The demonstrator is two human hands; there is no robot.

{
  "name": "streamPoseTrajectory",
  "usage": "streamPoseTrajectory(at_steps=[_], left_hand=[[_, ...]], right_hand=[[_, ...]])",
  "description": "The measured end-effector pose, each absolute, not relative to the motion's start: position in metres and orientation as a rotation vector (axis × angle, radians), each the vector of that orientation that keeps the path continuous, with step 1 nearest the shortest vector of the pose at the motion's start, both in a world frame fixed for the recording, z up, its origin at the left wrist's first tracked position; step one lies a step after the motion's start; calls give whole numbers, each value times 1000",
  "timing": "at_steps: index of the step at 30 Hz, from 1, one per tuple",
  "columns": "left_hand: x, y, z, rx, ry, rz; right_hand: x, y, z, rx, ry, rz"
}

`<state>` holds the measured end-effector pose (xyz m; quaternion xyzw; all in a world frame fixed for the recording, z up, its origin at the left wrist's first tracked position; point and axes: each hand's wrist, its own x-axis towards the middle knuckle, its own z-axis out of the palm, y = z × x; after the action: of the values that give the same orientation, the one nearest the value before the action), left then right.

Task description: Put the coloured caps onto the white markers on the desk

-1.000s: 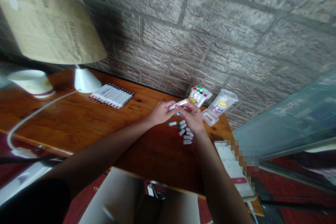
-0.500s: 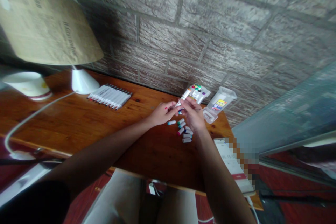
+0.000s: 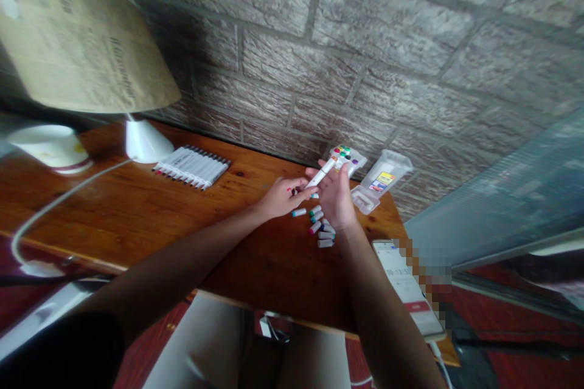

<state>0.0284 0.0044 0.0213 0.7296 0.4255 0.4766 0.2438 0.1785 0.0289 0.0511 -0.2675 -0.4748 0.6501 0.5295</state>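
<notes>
Between the fingers of my left hand [image 3: 286, 196] is a white marker [image 3: 322, 172] with an orange end, tilted up and to the right. My right hand [image 3: 336, 193] is opened behind the marker, its thumb raised and fingers apart; whether the marker touches its palm I cannot tell. Just below the hands, several loose white marker caps [image 3: 325, 236] with blue, green and pink ends lie on the wooden table [image 3: 274, 267]. Past my right hand stands a clear case of markers [image 3: 354, 161], their coloured ends facing up, partly hidden by my hand.
An open clear plastic box [image 3: 387, 167] with a yellow label lies at the right by the brick wall. A row of white markers [image 3: 194, 167] lies left. Further left are a lamp [image 3: 145, 143] and a paper cup [image 3: 55, 149]. A phone [image 3: 406, 292] rests by my right forearm.
My right hand has let go of the marker and spread its fingers, the thumb lifting. My left hand keeps hold of the marker in nearly the same place.
</notes>
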Motion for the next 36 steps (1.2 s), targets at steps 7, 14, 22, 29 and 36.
streamPoseTrajectory(at_steps=[7, 14, 22, 29, 36], left_hand=[[28, 5, 11, 2390, 1354, 1270], [30, -1, 17, 2514, 1337, 1329], [24, -3, 28, 2287, 1222, 1645], [23, -4, 26, 2211, 1184, 1715], [24, -6, 35, 2158, 1175, 1680]], right_hand=[[171, 21, 56, -594, -980, 1726], [168, 16, 58, -501, -835, 1765], [177, 16, 62, -381, -754, 1839], [170, 8, 64, -396, -774, 1940], [174, 11, 64, -441, -837, 1922]])
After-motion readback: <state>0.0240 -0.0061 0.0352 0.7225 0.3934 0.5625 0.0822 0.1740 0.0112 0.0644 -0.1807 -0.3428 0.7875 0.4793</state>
